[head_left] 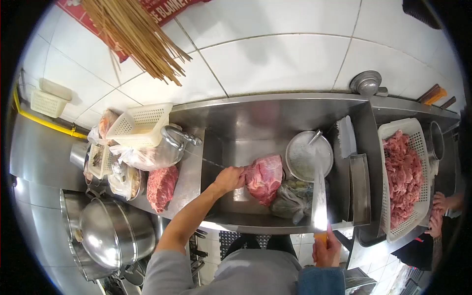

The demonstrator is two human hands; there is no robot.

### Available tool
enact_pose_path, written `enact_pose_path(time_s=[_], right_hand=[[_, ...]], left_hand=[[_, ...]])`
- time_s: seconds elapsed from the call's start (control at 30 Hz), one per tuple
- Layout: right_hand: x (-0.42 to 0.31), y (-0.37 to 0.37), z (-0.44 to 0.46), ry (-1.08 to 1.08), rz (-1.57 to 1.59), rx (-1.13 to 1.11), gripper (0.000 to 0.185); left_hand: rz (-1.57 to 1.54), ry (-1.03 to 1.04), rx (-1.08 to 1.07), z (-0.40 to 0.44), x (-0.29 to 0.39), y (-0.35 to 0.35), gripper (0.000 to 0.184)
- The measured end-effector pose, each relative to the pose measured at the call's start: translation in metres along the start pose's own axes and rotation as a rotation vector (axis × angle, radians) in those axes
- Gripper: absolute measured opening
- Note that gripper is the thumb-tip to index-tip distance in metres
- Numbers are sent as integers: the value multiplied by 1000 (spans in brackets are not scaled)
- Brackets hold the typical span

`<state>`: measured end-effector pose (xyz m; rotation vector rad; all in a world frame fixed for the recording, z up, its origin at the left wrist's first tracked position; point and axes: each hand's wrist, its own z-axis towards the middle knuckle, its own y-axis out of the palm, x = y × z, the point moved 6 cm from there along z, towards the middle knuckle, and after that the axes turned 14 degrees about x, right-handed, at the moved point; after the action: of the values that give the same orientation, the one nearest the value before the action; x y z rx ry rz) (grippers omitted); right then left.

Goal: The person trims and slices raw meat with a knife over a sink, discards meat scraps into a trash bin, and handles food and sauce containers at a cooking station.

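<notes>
A grey top (255, 270) with short left sleeve (167, 273), blue right sleeve (322, 281) and dark trousers (240, 244) is worn.

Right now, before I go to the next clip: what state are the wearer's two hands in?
Left hand: closed on the edge of the large raw meat piece.
Right hand: closed, holding the knife by its orange handle.
</notes>
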<state>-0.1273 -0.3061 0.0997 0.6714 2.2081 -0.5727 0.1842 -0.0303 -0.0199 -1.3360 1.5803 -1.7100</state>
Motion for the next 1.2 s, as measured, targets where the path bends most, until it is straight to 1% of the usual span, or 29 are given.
enact_pose_path(time_s=[0.03, 0.13, 0.2, 0.23, 0.27, 0.33, 0.4, 0.5, 0.53, 0.57, 0.63, 0.67, 0.73, 0.83, 0.87, 0.9, 1.0, 1.07, 1.1, 1.17, 1.2], right_hand=[[-10, 4, 0, -27, 22, -28, 61], [-20, 2, 3, -118, 16, -116, 61], [-20, -1, 5, -153, 8, -135, 61], [-18, -4, 4, -157, 15, -124, 61], [-17, -6, 1, -156, 19, -113, 61], [-16, -11, -3, -96, 19, -67, 61], [-10, -15, -3, -59, 30, -21, 61], [3, -21, -4, -47, 37, 8, 62], [2, -21, -3, -58, 33, 2, 62], [4, -22, -5, -62, 23, -3, 62], [4, -23, -6, -59, 58, -14, 63], [4, -23, -6, -58, 71, -22, 63], [-1, -22, -4, -74, 53, -48, 63], [-10, -18, -2, -96, 87, -71, 63], [-13, -16, -1, -105, 105, -84, 63], [-14, -13, 1, -119, 83, -96, 62], [-19, -4, 12, -181, -17, -162, 61], [-27, 9, 12, -159, 69, -216, 61], [-32, 16, 13, -147, 109, -244, 62], [-42, 31, 12, -195, 92, -309, 62], [-41, 37, 14, -203, 86, -327, 61]], left_hand=[[-20, -14, 3, 0, 5, -4, 28], [306, 209, 379, -11, 3, 3, 32], [10, -3, 145, -9, 3, 29, 40], [-294, -172, -95, -14, -10, 66, 62], [-542, -403, -304, -23, -23, 102, 85], [-694, -657, -105, -45, -2, 129, 92], [-851, -831, -43, -52, 9, 132, 90], [-1098, -978, -164, -48, 12, 108, 75], [-1073, -949, -54, -45, -2, 119, 56], [-982, -804, 1, -38, -17, 127, 51], [-811, -519, 112, -25, -9, 103, 39], [-670, -423, 162, -21, -7, 92, 37], [-381, -234, 280, -7, 40, 2, 33], [-210, -145, 287, -14, 69, -68, 33], [-133, -151, 242, -20, 68, -84, 33], [-144, -66, 337, -30, 73, -111, 31], [-82, -52, 371, -63, 76, -186, 28], [-22, -87, 397, -87, 74, -230, 27], [-13, -69, 478, -100, 73, -251, 27], [122, -80, 500, -129, 71, -284, 28], [232, 17, 604, -145, 69, -291, 30]])
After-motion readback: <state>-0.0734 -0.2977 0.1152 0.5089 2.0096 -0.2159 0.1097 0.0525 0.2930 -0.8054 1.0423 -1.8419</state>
